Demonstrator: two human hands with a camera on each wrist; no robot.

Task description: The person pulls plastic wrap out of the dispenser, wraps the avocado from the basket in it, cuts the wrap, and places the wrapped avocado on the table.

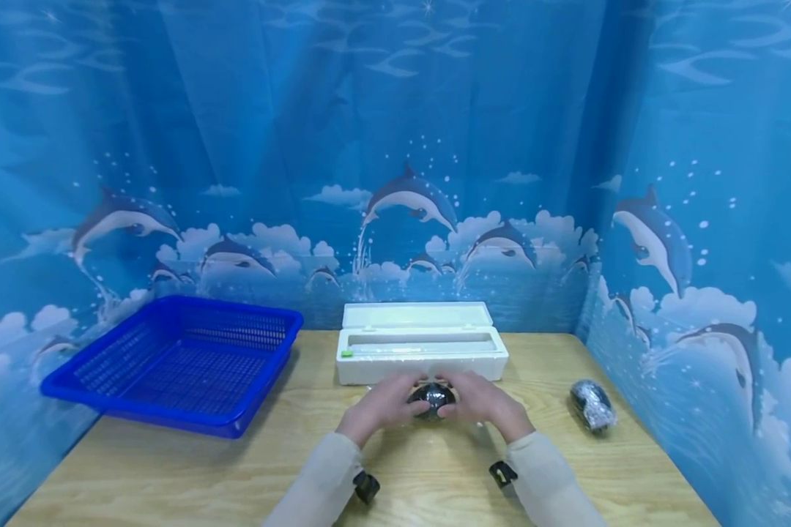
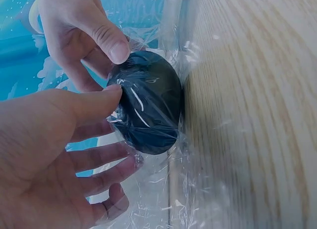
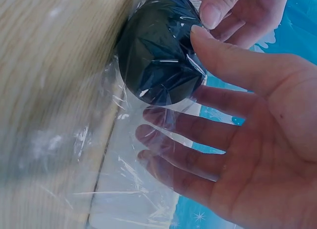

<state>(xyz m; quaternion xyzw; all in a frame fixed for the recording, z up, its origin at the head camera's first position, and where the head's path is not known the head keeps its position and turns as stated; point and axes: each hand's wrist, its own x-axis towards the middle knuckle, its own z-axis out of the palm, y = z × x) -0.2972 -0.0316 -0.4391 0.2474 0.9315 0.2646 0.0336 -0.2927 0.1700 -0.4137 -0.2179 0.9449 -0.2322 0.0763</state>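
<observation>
A black rounded object [image 1: 433, 401], smooth and oval, is wrapped in clear plastic film and rests at the wooden table. My left hand [image 1: 384, 402] holds it from the left, thumb on its near face and index finger behind. From the opposite side my right hand [image 1: 484, 399] pinches it between thumb and index finger. In the right wrist view, the other fingers [image 3: 173, 150] stretch out behind loose film [image 3: 124, 174]. The left wrist view shows the wrapped object [image 2: 151, 103] with film trailing at both ends.
Just behind the hands stands a white box [image 1: 422, 368], lid raised, with a small green piece [image 1: 347, 353] at its left. A blue mesh basket [image 1: 231, 423] sits at the left. Another dark wrapped object [image 1: 593, 404] lies at right. Dolphin-print curtains [image 1: 409, 110] border the table.
</observation>
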